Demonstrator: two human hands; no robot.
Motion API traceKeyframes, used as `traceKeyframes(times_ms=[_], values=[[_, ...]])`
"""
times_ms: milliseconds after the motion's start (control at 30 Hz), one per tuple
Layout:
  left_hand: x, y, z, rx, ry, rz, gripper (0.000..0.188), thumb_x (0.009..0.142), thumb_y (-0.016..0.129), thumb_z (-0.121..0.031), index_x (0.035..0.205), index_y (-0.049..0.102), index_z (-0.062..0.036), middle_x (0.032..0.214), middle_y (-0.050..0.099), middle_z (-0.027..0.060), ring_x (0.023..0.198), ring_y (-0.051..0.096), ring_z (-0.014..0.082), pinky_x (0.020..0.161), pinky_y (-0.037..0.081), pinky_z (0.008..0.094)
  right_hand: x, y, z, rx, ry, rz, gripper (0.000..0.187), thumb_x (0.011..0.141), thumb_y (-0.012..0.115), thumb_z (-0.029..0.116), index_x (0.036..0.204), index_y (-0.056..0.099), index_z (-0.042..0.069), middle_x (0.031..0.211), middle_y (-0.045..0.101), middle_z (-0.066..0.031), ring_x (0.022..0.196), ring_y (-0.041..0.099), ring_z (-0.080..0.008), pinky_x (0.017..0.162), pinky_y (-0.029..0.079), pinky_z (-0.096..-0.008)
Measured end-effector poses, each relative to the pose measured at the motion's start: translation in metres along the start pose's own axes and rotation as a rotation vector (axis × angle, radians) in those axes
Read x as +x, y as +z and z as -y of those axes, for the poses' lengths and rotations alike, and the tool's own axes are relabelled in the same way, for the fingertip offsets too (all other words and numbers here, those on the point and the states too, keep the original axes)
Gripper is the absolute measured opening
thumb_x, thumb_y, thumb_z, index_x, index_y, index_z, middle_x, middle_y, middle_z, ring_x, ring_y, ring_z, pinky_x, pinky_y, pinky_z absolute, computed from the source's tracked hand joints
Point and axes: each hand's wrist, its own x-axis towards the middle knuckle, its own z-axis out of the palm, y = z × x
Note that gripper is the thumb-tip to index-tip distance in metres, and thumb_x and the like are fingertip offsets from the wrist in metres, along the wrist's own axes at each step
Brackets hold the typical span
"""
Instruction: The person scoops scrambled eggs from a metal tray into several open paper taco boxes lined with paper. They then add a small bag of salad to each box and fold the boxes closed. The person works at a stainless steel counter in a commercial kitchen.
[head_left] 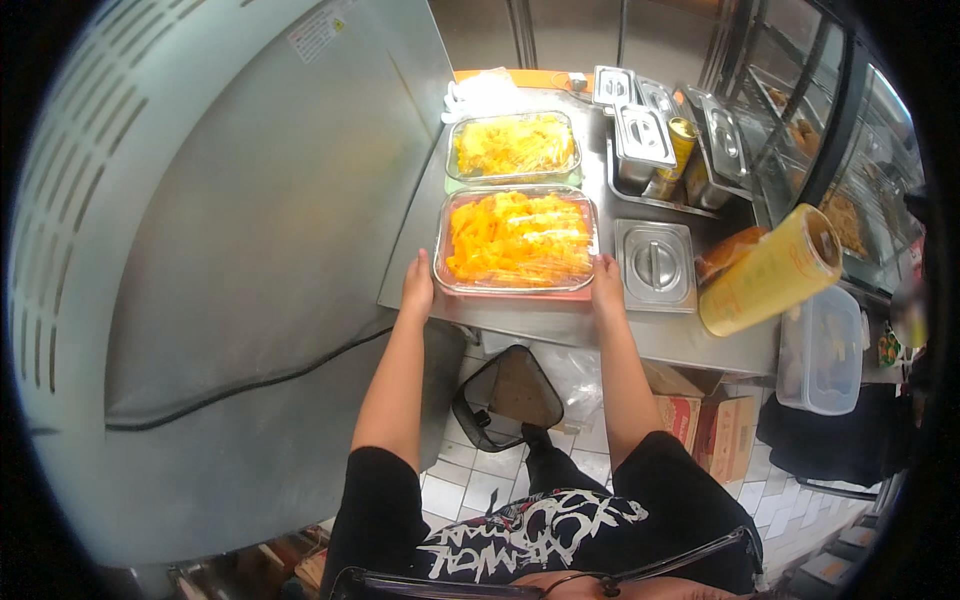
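A rectangular glass dish (520, 289) of chunky orange-yellow food stands near the front edge of the steel table, with clear plastic wrap stretched over its top. My left hand (418, 285) holds its near left side, and my right hand (607, 285) holds the near right side. The fingers are partly hidden by the dish. Something flat and pink or red (580, 295) shows beneath it. Just behind is a second glass dish (514, 180) with paler yellow food, wrapped the same way, on a pale green base.
On the right are a lidded steel container (655, 265), a large yellow roll of wrap (770, 270) and steel pans (643, 140). A clear plastic tub (820, 350) sits beyond. A big metal cabinet (270, 200) flanks the left. Below are a black bin (510, 398) and cardboard boxes (725, 440).
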Motion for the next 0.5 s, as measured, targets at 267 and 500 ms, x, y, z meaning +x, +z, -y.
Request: traceKeyframes(times_ms=[267,500], values=[[0.020,0.028,-0.016,0.027,-0.081,0.146,0.054,0.103,0.037,-0.041,0.125,0.054,0.0061,0.112,0.064,0.0130,0.101,0.060,0.0197,0.088,0.046,0.0319,0.011,0.008,0.006,-0.555,-0.213,-0.076,0.036,0.096,0.048,0.024,0.120,0.054,-0.002,0.110,0.060,-0.0250,0.102,0.057,-0.0433,0.090,0.043,-0.0497],[0.002,0.019,-0.020,0.153,-0.157,0.199,0.050,0.104,0.036,-0.037,0.127,0.054,0.0038,0.117,0.063,0.0104,0.107,0.059,0.0195,0.091,0.045,0.0333,-0.002,-0.006,0.007,-0.544,-0.066,0.074,0.033,0.092,0.052,0.021,0.115,0.048,-0.002,0.108,0.059,-0.0277,0.101,0.058,-0.0440,0.088,0.045,-0.0519]])
